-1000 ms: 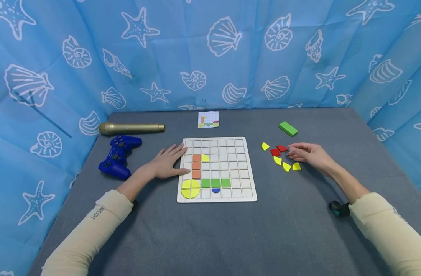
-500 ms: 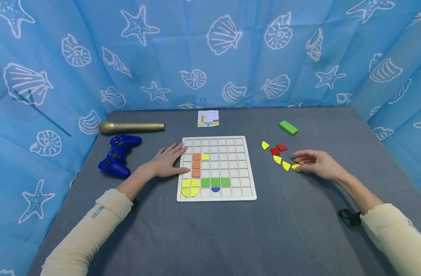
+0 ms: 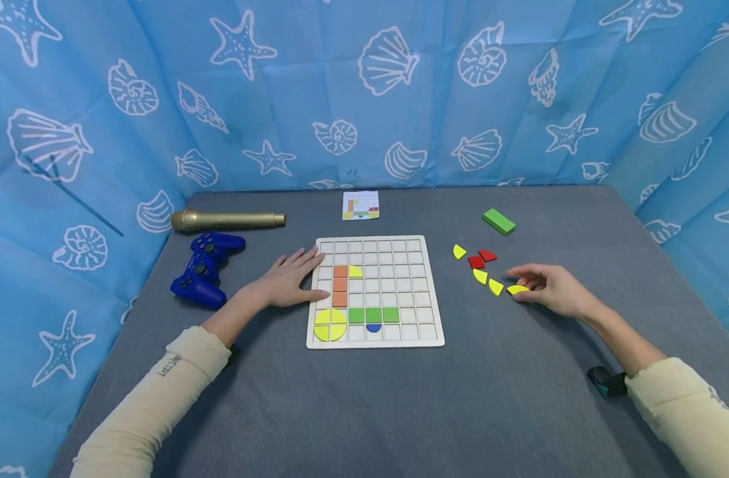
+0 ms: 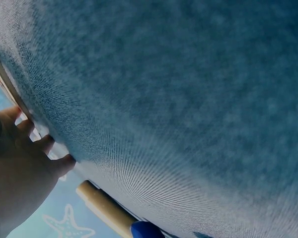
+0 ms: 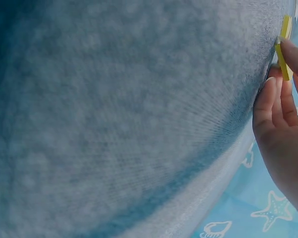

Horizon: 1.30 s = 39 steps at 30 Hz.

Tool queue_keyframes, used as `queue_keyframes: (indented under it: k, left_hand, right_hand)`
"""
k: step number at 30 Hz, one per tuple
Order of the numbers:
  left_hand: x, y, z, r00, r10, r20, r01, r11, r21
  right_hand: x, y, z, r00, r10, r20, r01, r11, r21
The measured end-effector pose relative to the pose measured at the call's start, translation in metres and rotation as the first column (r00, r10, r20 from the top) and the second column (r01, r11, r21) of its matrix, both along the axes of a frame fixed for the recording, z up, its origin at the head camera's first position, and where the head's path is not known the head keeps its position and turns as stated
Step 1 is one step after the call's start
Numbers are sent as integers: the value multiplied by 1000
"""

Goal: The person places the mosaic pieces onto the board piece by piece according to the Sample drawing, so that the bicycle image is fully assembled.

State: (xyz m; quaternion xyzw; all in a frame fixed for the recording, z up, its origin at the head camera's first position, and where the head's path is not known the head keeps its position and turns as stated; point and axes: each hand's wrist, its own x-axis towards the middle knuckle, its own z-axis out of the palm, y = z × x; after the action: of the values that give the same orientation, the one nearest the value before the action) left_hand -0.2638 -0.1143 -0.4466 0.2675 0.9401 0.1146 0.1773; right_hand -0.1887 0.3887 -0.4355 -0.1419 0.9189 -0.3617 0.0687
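Note:
My left hand (image 3: 283, 282) rests with spread fingers on the left edge of a white square grid board (image 3: 403, 265). The board bears three orange squares (image 3: 340, 285), three green squares (image 3: 373, 315), a blue half-circle (image 3: 373, 328), a yellow circle made of quarter pieces (image 3: 330, 325) and a single yellow quarter-circle (image 3: 355, 271). To the right, my right hand (image 3: 552, 289) pinches a yellow quarter-circle tile (image 3: 516, 289) between thumb and fingers; the right wrist view shows this tile (image 5: 285, 59) tilted on edge. Beside it lie loose yellow tiles (image 3: 495, 287) and two red tiles (image 3: 477, 262).
A small printed card (image 3: 360, 205) with a coloured grid pattern lies behind the board. Back right is a green block (image 3: 498, 222). At left are a gold microphone (image 3: 230, 221) and a blue game controller (image 3: 203, 271). A blue shell-patterned curtain (image 3: 317, 93) surrounds the grey table (image 3: 364, 411).
My right hand has moved from beside the red tiles towards the nearest yellow tile and now pinches it, tilted. My left hand stays put on the board.

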Motion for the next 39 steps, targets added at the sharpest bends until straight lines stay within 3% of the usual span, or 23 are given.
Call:
queue_keyframes:
  k: [9,13,22,29,39]
  left_hand:
    - [-1,-1,-1,1000,-6,-3,6,1000,7]
    - [-1,-1,0,1000,-5,-4,5,1000,5]
    - [0,-1,0,1000,-2,3,2,1000,6]
    - [0,-1,-3,1000,-7,-1,7,1000,11]
    - [-1,-2,-3,1000,-12,-13,12,1000,9]
  right_hand:
    - [2,-7,5,992,-73,99,78,995,-54]
    - [2,-17,9,985,-58,162,79,989,-125]
    - [-2,-44,13,971,-42,237,80,985,-154]
    - [-5,-63,12,965,50,259,1,981,-195]
    - [-10,-101,6,943,177,282,-93,954,-286]
